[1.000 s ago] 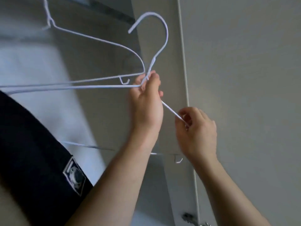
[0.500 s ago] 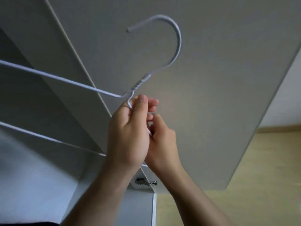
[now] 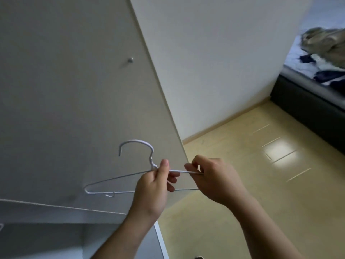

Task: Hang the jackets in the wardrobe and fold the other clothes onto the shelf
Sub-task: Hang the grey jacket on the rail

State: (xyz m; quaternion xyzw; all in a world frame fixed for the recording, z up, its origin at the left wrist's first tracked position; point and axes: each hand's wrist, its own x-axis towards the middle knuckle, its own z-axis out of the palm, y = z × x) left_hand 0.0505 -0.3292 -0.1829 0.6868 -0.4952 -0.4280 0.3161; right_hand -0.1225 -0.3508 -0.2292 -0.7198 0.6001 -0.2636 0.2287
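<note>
The left grip (image 3: 153, 189) pinched the hanger (image 3: 138, 141) at its neck, thumb on top, while the right grip (image 3: 216, 178) curled round the right shoulder wire. Both were closed on it, and the hanger hung bare in front of the door (image 3: 74, 109). The jackets were probably among the clothes (image 3: 324, 53) heaped on the bed (image 3: 306, 98), well apart at far right. To do this step well, 1 grip should likely hold the neck, leaving the hook free, and carry the hanger level. The door edge ran just behind the right grip, and a 2nd wire (image 3: 56, 206) lay low at left. Open floor (image 3: 242, 184) led toward the bed.
</note>
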